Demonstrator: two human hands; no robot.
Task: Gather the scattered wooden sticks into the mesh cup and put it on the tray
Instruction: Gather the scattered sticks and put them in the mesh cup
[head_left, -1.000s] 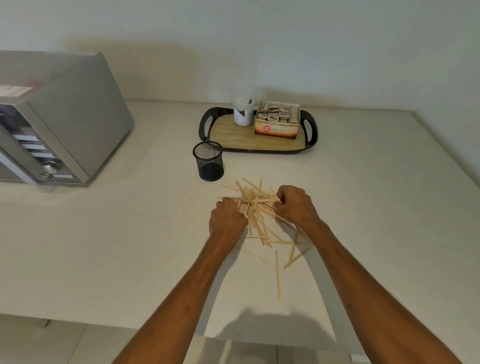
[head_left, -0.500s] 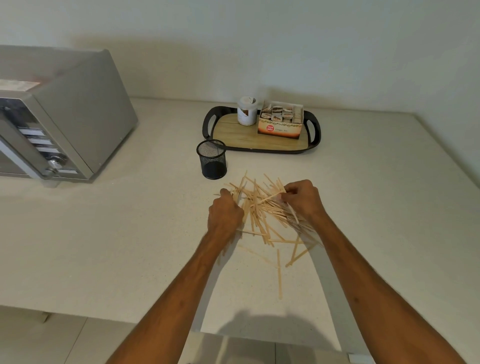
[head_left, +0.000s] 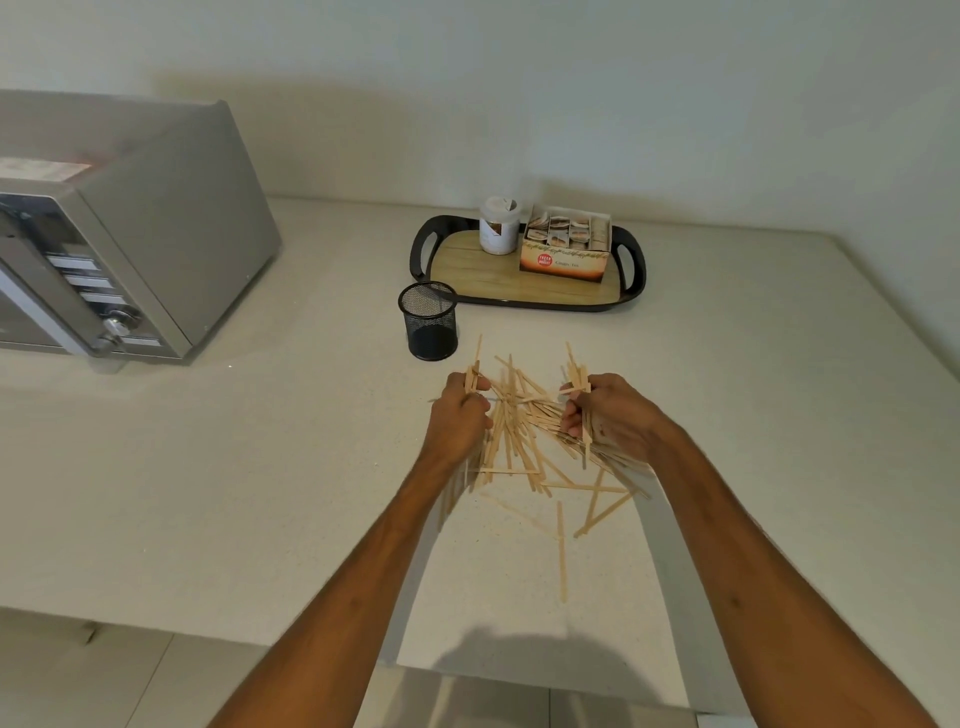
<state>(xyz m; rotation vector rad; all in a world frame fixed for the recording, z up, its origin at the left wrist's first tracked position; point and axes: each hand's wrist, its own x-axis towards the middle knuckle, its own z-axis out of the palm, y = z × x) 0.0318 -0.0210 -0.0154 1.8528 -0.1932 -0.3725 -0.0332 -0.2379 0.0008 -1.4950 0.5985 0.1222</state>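
Observation:
Thin wooden sticks (head_left: 519, 421) lie in a loose pile on the pale counter, with a few strays (head_left: 561, 551) nearer me. My left hand (head_left: 460, 418) grips a small bundle of sticks at the pile's left side. At the right side, my right hand (head_left: 608, 415) is closed on another bundle. The black mesh cup (head_left: 428, 322) stands upright and empty just beyond the pile, to its left. Behind the cup sits the black-rimmed tray (head_left: 530, 304) with a wooden floor.
On the tray stand a white-lidded jar (head_left: 500, 226) and an open box of tea bags (head_left: 566, 249). A grey microwave (head_left: 114, 234) fills the left of the counter. The counter's front edge (head_left: 208, 621) runs close below my forearms.
Both hands have pulled apart to the pile's sides and each has closed on a bundle of sticks, lifting them a little. The pile is spread wider.

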